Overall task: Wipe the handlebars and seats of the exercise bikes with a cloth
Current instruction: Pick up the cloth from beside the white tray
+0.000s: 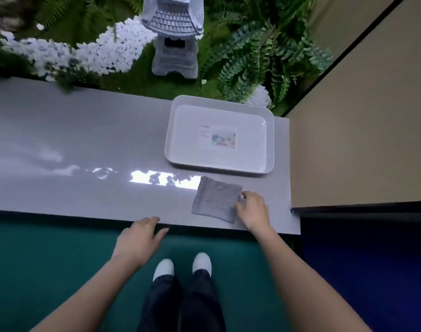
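Observation:
A folded grey cloth (pixel 215 200) lies flat on the grey ledge (pixel 84 149), near its front edge and just in front of a white basin. My right hand (pixel 254 210) rests at the cloth's right edge, its fingertips touching the fabric without closing around it. My left hand (pixel 140 238) hovers at the ledge's front edge, left of the cloth, fingers spread and holding nothing. No exercise bike is in view.
A white rectangular basin (pixel 269 140) with a label inside stands on the ledge behind the cloth. Beyond the ledge are ferns (pixel 260 58), white pebbles and a stone lantern (pixel 173 37). A beige wall (pixel 360 128) bounds the right side. Green floor and my white shoes lie below.

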The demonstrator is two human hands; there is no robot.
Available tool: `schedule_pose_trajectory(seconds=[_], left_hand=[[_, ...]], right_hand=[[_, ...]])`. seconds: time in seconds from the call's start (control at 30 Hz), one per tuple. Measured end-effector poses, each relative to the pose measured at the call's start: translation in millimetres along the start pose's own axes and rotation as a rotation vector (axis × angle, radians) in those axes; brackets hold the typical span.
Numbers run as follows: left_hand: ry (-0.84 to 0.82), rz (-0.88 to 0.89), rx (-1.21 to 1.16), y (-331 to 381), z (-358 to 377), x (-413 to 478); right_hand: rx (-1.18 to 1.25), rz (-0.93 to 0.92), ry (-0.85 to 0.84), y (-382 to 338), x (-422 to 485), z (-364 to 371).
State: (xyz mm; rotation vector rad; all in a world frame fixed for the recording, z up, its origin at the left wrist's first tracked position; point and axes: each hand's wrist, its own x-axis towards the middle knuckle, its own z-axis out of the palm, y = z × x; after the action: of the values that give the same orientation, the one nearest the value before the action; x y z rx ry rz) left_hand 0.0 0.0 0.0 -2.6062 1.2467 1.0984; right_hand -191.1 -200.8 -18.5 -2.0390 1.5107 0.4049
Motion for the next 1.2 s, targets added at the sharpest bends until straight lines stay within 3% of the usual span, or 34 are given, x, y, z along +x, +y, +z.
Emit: schedule_pose_trajectory(seconds=[0.3, 0.47, 0.67, 0.9, 1.1, 1.2], left_hand=[[0.128, -0.095, -0.106, 0, 37, 20], [0.139, -0.115, -0.150, 9, 46, 18], [0.130, -0.119, -0.213, 20, 39, 7], [0.157, -0.019, -0.382, 35, -20, -18], [0.199, 0.054, -0.715, 62, -84, -43], [0.085, 0.055, -1.096, 76, -118, -60]], right_hand=[[-0.082, -0.088, 0.137, 5, 54, 30], [-0.026, -0.060, 0.100, 5, 56, 37], [0.476, -0.084, 0.140, -8, 16, 22], [0.753, -0.187, 0.237, -49, -53, -35], [1.099, -0.228, 0.182, -95, -125, -106], [1.257, -0.305, 0.030, -117, -163, -137]])
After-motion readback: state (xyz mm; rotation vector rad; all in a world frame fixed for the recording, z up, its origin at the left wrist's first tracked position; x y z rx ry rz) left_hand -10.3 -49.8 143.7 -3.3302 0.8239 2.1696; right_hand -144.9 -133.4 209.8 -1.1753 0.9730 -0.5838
